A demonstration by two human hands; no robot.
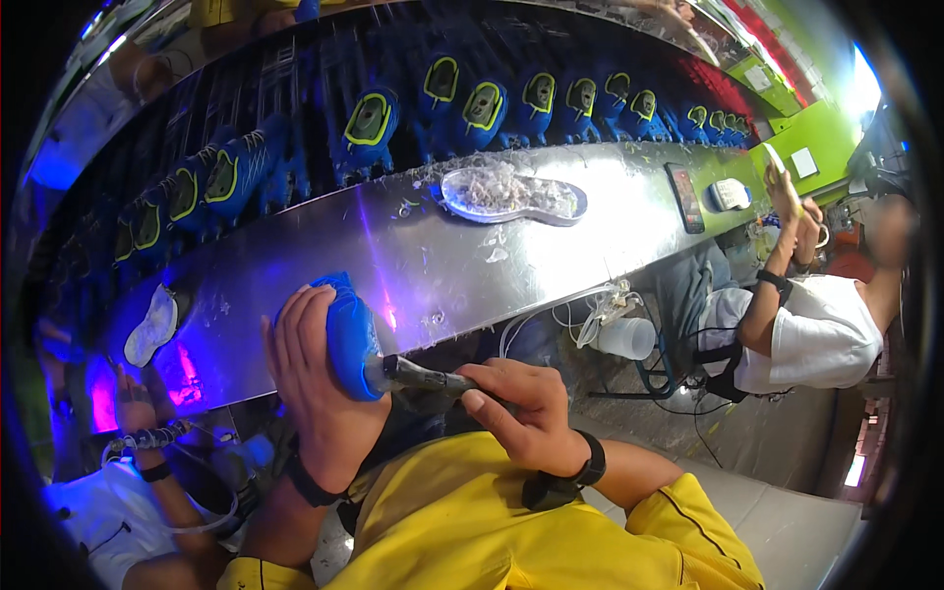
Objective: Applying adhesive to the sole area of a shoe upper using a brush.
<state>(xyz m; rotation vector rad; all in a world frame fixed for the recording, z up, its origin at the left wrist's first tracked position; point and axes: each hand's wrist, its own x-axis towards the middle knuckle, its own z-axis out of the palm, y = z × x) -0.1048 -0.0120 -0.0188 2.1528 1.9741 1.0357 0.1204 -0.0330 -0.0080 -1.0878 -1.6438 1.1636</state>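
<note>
My left hand (320, 383) is wrapped around a blue shoe upper (351, 339), held up just above the near edge of the metal bench. In my right hand (526, 408) is a dark-handled brush (425, 376), gripped between thumb and fingers. Its pale bristles meet the right side of the blue upper near the lower end. On the bench, beyond my hands, lies a white shoe sole (536, 202) with a heap of pale fluffy scraps on its left half. Another white sole (152, 326) rests at the bench's left end.
Behind the bench (433, 275), a dark conveyor carries a row of blue shoes (369, 128) with yellow-green collars. A phone (685, 197) and a white pad (730, 194) lie at the right. Co-workers in white sit right (821, 334) and lower left (128, 531). A white tub (626, 337) stands below the edge.
</note>
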